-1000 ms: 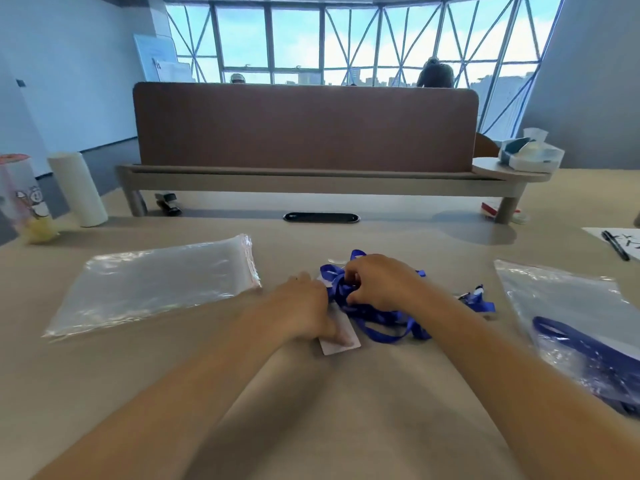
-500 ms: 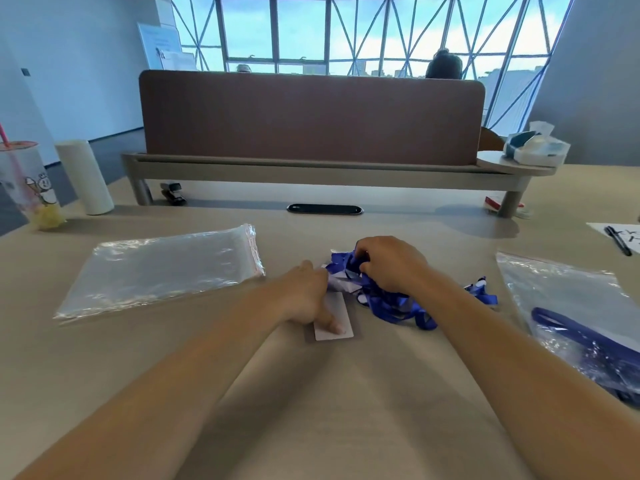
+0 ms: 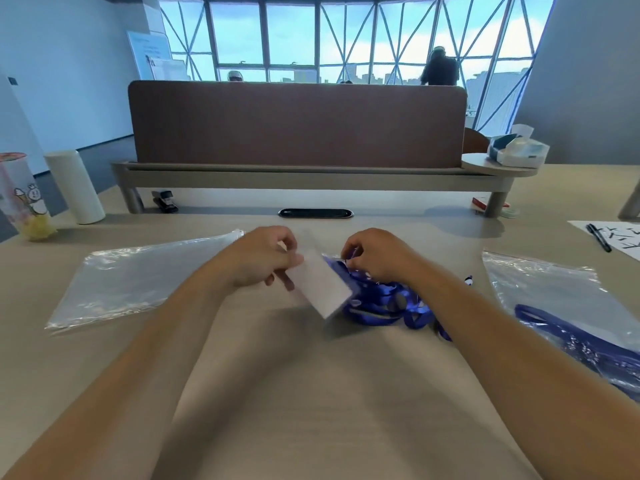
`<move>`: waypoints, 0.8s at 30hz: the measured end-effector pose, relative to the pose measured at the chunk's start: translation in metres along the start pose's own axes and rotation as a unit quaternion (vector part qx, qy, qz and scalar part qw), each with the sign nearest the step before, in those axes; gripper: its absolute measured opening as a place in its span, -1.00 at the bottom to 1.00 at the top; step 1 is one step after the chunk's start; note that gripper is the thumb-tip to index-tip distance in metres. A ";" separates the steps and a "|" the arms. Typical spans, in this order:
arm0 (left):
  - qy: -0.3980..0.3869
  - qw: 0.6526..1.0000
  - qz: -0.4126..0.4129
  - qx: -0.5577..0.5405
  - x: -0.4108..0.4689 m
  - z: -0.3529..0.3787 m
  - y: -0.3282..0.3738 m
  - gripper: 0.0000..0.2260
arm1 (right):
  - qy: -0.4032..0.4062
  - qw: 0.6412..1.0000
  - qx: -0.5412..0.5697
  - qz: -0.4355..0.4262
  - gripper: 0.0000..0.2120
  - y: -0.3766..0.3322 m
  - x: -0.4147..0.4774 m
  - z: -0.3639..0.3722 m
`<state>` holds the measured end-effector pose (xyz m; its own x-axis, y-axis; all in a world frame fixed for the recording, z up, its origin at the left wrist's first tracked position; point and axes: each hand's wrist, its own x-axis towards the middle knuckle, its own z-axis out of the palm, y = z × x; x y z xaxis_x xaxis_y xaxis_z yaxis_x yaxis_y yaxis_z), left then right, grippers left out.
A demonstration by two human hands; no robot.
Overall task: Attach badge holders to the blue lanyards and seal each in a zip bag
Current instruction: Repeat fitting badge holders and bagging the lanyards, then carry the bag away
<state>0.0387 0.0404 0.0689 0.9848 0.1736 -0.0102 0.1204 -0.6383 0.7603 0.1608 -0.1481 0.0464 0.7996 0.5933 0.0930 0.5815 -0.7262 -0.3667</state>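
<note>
Lifted off tabletop (image 3: 311, 393) centre: clear rectangular plastic badge holder (image 3: 325, 285) pinched by left hand (image 3: 258, 261), right hand (image 3: 375, 256) pinching tangled blue fabric lanyards (image 3: 388, 299); tangle cld foul clipping-on.

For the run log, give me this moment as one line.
left hand: holds white rectangular badge holder | right hand: pinches blue fabric lanyard | stage: attaching, not bagged

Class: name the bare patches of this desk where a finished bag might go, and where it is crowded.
Bare: the near desk between the forearms; the strip between empty zip bags and stapler. Crowded: the centre, where left hand and right hand hold badge holder and blue lanyards.
</note>
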 end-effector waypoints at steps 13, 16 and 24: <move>0.129 0.930 -0.055 -0.340 0.026 0.054 0.016 -0.90 | -0.035 0.992 -0.085 0.092 -0.84 0.049 -0.025 -0.024; 0.117 0.916 -0.056 -0.379 0.027 0.064 0.010 -0.89 | -0.035 0.994 -0.072 0.070 -0.73 0.045 -0.026 -0.017; 0.113 0.925 -0.064 -0.356 0.018 0.062 -0.001 -0.85 | -0.109 0.978 -0.164 0.064 -0.75 0.033 -0.014 -0.003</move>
<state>0.0640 -0.0022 0.0281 0.9071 0.4173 -0.0544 0.0414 0.0403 0.9983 0.1694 -0.1817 0.0362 0.8391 0.5237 -0.1469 0.5237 -0.8509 -0.0420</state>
